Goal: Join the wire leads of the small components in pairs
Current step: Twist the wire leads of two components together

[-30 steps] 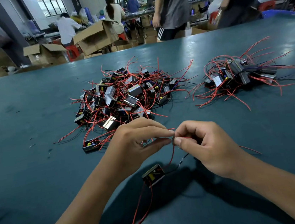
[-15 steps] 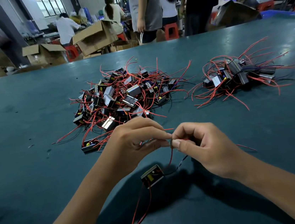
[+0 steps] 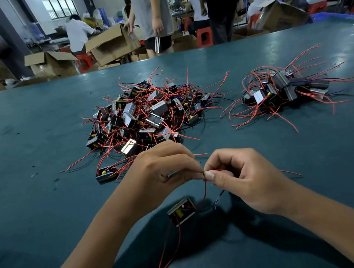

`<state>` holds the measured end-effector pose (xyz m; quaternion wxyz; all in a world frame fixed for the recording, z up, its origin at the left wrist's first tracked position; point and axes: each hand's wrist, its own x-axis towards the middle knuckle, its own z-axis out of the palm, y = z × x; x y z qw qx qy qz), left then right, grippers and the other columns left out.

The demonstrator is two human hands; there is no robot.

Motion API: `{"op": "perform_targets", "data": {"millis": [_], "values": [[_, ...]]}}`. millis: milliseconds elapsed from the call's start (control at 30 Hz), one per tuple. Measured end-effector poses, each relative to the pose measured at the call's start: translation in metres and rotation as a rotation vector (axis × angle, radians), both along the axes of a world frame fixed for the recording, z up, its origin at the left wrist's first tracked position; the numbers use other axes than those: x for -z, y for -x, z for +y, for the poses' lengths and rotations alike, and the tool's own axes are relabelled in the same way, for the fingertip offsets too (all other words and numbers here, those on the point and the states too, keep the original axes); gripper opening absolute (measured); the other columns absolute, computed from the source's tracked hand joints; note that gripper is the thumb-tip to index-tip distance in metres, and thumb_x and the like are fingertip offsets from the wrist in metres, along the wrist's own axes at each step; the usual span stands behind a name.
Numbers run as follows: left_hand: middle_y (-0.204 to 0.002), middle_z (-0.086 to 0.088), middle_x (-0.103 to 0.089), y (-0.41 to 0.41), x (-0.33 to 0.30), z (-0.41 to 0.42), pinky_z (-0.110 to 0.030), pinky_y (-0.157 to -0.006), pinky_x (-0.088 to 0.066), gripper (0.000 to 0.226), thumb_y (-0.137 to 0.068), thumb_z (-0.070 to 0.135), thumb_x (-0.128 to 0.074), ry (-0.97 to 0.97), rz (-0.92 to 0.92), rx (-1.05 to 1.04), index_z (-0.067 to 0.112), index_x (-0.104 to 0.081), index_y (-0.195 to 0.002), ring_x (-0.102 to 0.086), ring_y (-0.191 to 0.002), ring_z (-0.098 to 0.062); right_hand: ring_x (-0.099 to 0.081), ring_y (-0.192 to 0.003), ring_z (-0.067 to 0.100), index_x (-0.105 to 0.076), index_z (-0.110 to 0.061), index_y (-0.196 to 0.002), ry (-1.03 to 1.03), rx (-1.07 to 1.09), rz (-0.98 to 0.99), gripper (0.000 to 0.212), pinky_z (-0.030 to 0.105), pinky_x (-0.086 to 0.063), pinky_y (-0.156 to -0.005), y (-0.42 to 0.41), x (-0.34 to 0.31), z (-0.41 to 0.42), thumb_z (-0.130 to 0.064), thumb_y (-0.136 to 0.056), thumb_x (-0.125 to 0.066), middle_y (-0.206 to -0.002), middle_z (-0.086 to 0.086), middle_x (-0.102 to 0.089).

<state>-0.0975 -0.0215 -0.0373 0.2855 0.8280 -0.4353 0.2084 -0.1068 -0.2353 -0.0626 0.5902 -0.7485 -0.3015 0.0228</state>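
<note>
My left hand [image 3: 165, 171] and my right hand [image 3: 243, 177] meet fingertip to fingertip above the teal table [image 3: 35, 206], both pinching the ends of thin red wire leads [image 3: 204, 188]. A small black component with a yellow part [image 3: 181, 211] hangs just below the hands from a red lead, with more red and black leads trailing down from it. A second component seems partly hidden inside my left hand. A big pile of such components with red leads [image 3: 144, 115] lies beyond my left hand. A smaller pile [image 3: 282, 89] lies at the far right.
One loose component [image 3: 106, 173] lies on the table left of my left hand. Beyond the table's far edge people stand and sit among open cardboard boxes [image 3: 113, 44] and red stools [image 3: 203, 37].
The hands have stayed together at the wire ends with only small finger movement. The people standing behind the table have walked to the left.
</note>
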Motion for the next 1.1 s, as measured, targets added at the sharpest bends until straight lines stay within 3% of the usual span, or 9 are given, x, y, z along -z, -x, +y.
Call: {"op": "perform_targets", "data": {"millis": [300, 467, 567, 633, 700, 833, 900, 967, 1100], "values": [[-0.088, 0.001, -0.066, 0.001, -0.002, -0.001, -0.027, -0.072, -0.049, 0.01, -0.088, 0.018, -0.072, -0.012, 0.014, -0.004, 0.01, -0.077, -0.086, -0.059, -0.081, -0.013, -0.03, -0.054, 0.007, -0.063, -0.017, -0.078, 0.003, -0.009, -0.006, 0.012, 0.017, -0.028, -0.051, 0.001, 0.0, -0.001, -0.022, -0.089, -0.063, -0.059, -0.004, -0.034], [-0.085, 0.001, -0.064, 0.002, -0.002, -0.003, -0.01, -0.074, -0.037, 0.011, -0.09, 0.018, -0.07, -0.006, 0.085, -0.027, 0.009, -0.074, -0.085, -0.054, -0.079, -0.007, -0.028, -0.054, 0.011, -0.061, -0.018, -0.08, 0.042, 0.024, -0.064, 0.011, 0.024, -0.025, -0.05, 0.001, 0.001, -0.002, -0.024, -0.089, -0.063, -0.056, -0.006, -0.032], [-0.084, 0.0, -0.063, 0.004, 0.0, -0.006, -0.009, -0.072, -0.036, 0.011, -0.091, 0.017, -0.068, 0.014, 0.179, -0.02, 0.009, -0.072, -0.085, -0.054, -0.077, -0.008, -0.027, -0.053, 0.008, -0.061, -0.019, -0.078, 0.056, 0.036, -0.116, 0.012, 0.022, -0.025, -0.05, 0.001, 0.001, -0.002, -0.023, -0.089, -0.063, -0.055, -0.006, -0.033], [-0.081, -0.001, -0.061, 0.005, 0.001, -0.006, -0.015, -0.068, -0.039, 0.011, -0.093, 0.017, -0.067, 0.037, 0.248, -0.002, 0.009, -0.07, -0.085, -0.053, -0.074, -0.01, -0.027, -0.052, 0.007, -0.061, -0.018, -0.077, 0.064, 0.047, -0.144, 0.012, 0.021, -0.025, -0.05, 0.001, 0.001, -0.003, -0.022, -0.089, -0.063, -0.055, -0.008, -0.034], [-0.079, 0.0, -0.059, 0.005, 0.002, -0.006, -0.032, -0.061, -0.043, 0.013, -0.096, 0.021, -0.065, 0.072, 0.335, 0.002, 0.012, -0.07, -0.087, -0.053, -0.07, -0.017, -0.029, -0.052, 0.006, -0.063, -0.017, -0.078, 0.078, 0.065, -0.166, 0.011, 0.021, -0.026, -0.05, 0.001, 0.001, -0.002, -0.022, -0.088, -0.063, -0.055, -0.008, -0.034], [-0.076, -0.003, -0.058, 0.007, 0.004, -0.01, -0.055, -0.06, -0.039, 0.014, -0.096, 0.027, -0.061, 0.19, 0.593, 0.0, 0.019, -0.066, -0.085, -0.047, -0.067, -0.04, -0.031, -0.049, 0.006, -0.066, -0.015, -0.08, 0.099, 0.115, -0.221, 0.007, 0.015, -0.026, -0.051, 0.001, 0.0, -0.001, -0.018, -0.086, -0.064, -0.053, -0.011, -0.035], [-0.072, 0.004, -0.056, 0.007, 0.006, -0.012, -0.045, -0.058, -0.04, 0.016, -0.097, 0.024, -0.061, 0.249, 0.702, 0.008, 0.015, -0.066, -0.086, -0.047, -0.062, -0.03, -0.032, -0.049, 0.007, -0.065, -0.016, -0.077, 0.098, 0.146, -0.236, 0.008, 0.013, -0.026, -0.051, 0.001, -0.001, 0.0, -0.017, -0.085, -0.063, -0.053, -0.012, -0.036], [-0.072, 0.015, -0.057, 0.007, 0.006, -0.012, -0.02, -0.06, -0.038, 0.015, -0.098, 0.022, -0.061, 0.256, 0.744, 0.01, 0.014, -0.067, -0.086, -0.047, -0.063, -0.005, -0.033, -0.049, 0.007, -0.064, -0.016, -0.077, 0.098, 0.156, -0.237, 0.008, 0.012, -0.026, -0.052, 0.001, -0.001, 0.0, -0.017, -0.084, -0.064, -0.052, -0.013, -0.037], [-0.072, 0.014, -0.059, 0.005, 0.006, -0.009, -0.016, -0.061, -0.036, 0.014, -0.095, 0.026, -0.063, 0.252, 0.765, -0.01, 0.018, -0.069, -0.085, -0.047, -0.065, -0.003, -0.032, -0.049, 0.006, -0.064, -0.018, -0.076, 0.089, 0.157, -0.202, 0.009, 0.014, -0.026, -0.051, 0.001, 0.0, 0.0, -0.019, -0.085, -0.063, -0.052, -0.013, -0.037]]}}
